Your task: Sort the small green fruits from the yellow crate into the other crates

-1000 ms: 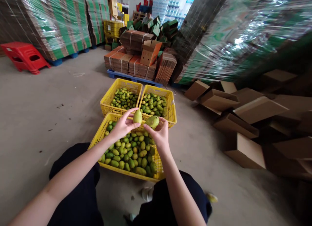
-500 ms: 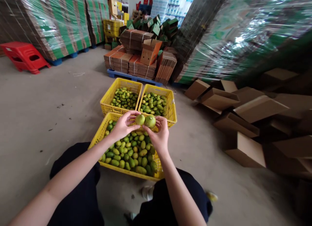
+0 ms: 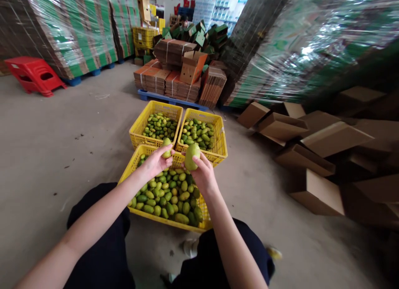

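My left hand holds a small green mango between thumb and fingers, tilted to the left. A bigger-looking green mango stands upright in my right hand, its thumb pressed on the near side. Both hands are above the far side of the nearest yellow crate, which holds many green and yellowish mangoes. Behind it, side by side, a left yellow crate and a right yellow crate contain more of the same fruit.
Bundled flat cardboard lies on a blue pallet behind the crates. Open cardboard boxes are heaped at right. A red stool is at far left. Wrapped stacks rise on both sides. A person is in the background.
My hands have moved slightly apart, separating the two mangoes that were side by side. Both mangoes have turned from end-on to showing their long sides.
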{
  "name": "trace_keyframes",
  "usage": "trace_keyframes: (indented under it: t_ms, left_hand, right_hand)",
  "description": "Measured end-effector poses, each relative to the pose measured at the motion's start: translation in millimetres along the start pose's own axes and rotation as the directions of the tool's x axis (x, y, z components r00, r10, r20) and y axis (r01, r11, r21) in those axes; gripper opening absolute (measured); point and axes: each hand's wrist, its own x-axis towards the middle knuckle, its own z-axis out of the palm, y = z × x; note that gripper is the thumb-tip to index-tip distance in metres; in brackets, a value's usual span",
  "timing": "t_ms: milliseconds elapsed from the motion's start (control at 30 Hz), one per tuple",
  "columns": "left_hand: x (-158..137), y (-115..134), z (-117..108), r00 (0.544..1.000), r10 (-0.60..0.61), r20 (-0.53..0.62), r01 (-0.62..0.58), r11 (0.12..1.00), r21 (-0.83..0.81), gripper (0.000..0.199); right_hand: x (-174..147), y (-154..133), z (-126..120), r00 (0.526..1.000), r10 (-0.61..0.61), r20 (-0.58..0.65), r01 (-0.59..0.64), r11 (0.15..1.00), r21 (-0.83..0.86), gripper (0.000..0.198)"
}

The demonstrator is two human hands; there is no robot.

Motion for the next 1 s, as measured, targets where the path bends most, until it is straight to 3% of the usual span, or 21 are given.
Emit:
trace_keyframes:
  t_ms: [100, 233, 333, 467, 633, 733, 867, 1000]
  left_hand:
    - [1.6, -1.9, -1.5, 0.999, 0.013, 0.05, -0.015, 0.999, 0.04, 0.026]
    - [3.7, -5.3, -2.8, 0.995, 0.098, -0.007, -0.098, 0.994, 0.055, 0.035]
    - [5.3, -8.5, -4.4, 0.987, 0.159, -0.022, -0.157, 0.984, 0.085, 0.04]
    - [5.9, -11.0, -5.2, 0.991, 0.12, -0.062, -0.113, 0.988, 0.11, 0.036]
    - [4.1, -7.2, 0.6, 0.994, 0.024, -0.104, -0.023, 1.0, 0.013, 0.008]
    - [0.8, -5.5, 3.6, 0.998, -0.028, -0.063, 0.028, 1.0, 0.007, 0.011]
    - [-5.3, -8.3, 3.9, 0.997, 0.051, 0.051, -0.055, 0.994, 0.094, 0.017]
    - [-6.8, -11.1, 3.3, 0.995, 0.078, 0.062, -0.089, 0.975, 0.203, 0.027]
  right_hand:
    - [-1.7, 3.9, 3.0, 0.997, -0.026, -0.069, 0.025, 1.0, -0.011, 0.038]
    - [-1.8, 4.8, 1.9, 0.996, -0.035, -0.083, 0.04, 0.998, 0.057, 0.037]
    - [-0.2, 4.0, -2.4, 0.997, 0.011, -0.079, 0.002, 0.987, 0.163, 0.033]
    - [4.7, 5.1, -9.0, 0.978, 0.13, -0.163, -0.081, 0.957, 0.277, 0.032]
    - [8.2, 2.1, -10.7, 0.985, 0.16, -0.058, -0.135, 0.94, 0.313, 0.023]
    - [5.5, -2.1, -8.6, 0.983, 0.184, 0.006, -0.18, 0.953, 0.244, 0.023]
    - [1.8, -2.0, -7.1, 0.987, 0.163, -0.001, -0.16, 0.969, 0.189, 0.028]
    - [2.7, 3.9, -7.3, 0.986, 0.165, 0.01, -0.162, 0.957, 0.239, 0.027]
